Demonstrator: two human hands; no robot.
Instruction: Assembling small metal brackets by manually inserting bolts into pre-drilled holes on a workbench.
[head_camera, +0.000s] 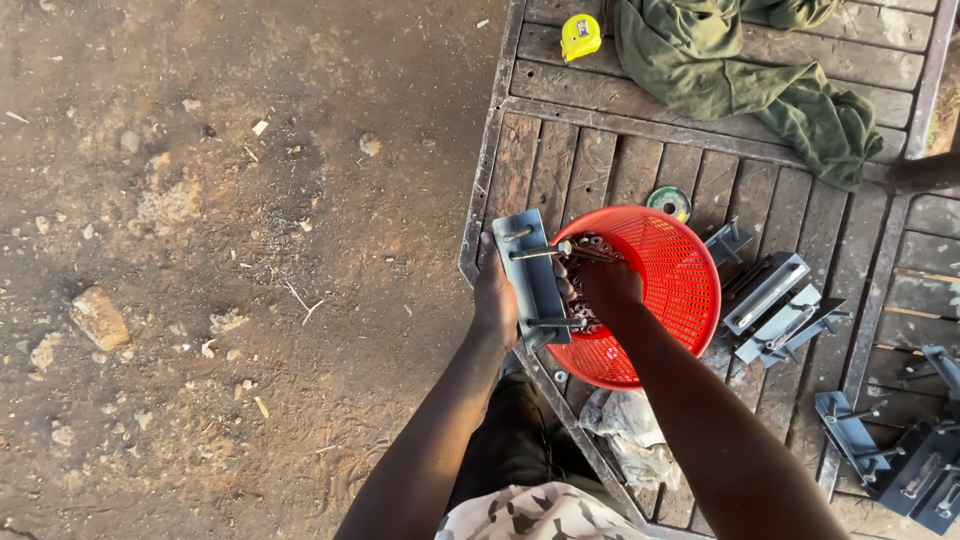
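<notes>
My left hand (495, 300) grips a grey metal bracket plate (530, 275) with two bolts sticking out of it, held upright at the left rim of a red plastic basket (680, 275). My right hand (608, 285) reaches down into the basket among several small dark metal nuts or washers (585, 248). Its fingers are buried in the parts, so whether they hold one is hidden.
The basket sits on a slatted wooden platform with a metal frame (600, 150). More grey brackets (775, 300) lie to its right and at the bottom right (900, 460). A yellow tape measure (580, 36), green cloth (740, 70), small disc (669, 203), white rag (625, 425). Dirt ground on the left.
</notes>
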